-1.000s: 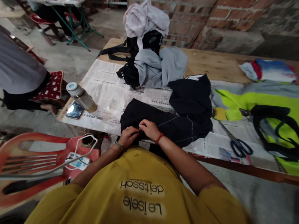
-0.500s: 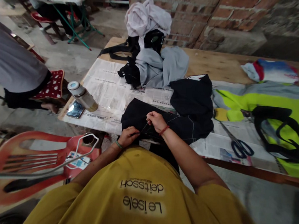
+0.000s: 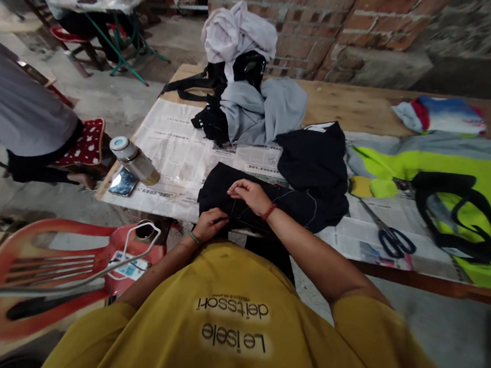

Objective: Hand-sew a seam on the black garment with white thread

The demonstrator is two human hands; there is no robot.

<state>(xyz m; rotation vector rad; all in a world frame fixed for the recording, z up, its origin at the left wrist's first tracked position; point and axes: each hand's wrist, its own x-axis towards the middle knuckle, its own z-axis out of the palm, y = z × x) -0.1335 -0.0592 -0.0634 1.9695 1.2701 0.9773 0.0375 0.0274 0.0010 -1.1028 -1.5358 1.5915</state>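
Observation:
A black piece of cloth (image 3: 221, 184) lies along the near edge of the newspaper-covered table. My left hand (image 3: 210, 223) is closed, its fingertips pinching the near edge of this cloth. Just above the cloth, my right hand (image 3: 250, 196) has thumb and fingertips brought together at a fine thread; a needle, if there is one, is too small to see. A pale thread (image 3: 312, 207) trails over the cloth to the right of my hand. Behind it is another dark folded garment part (image 3: 312, 156).
Dark-handled scissors (image 3: 393, 237) lie to the right, near a neon-yellow garment (image 3: 485, 192) and a black strap piece. A bottle (image 3: 136, 161) and a phone (image 3: 123, 180) are at the left corner. Grey cloth (image 3: 264, 107) is heaped behind. A red chair (image 3: 52, 228) and a seated person (image 3: 22, 96) are left.
My right hand has shifted slightly left, and its fingers are more stretched out than before. My left hand keeps its pinch on the black cloth. The view has shifted slightly.

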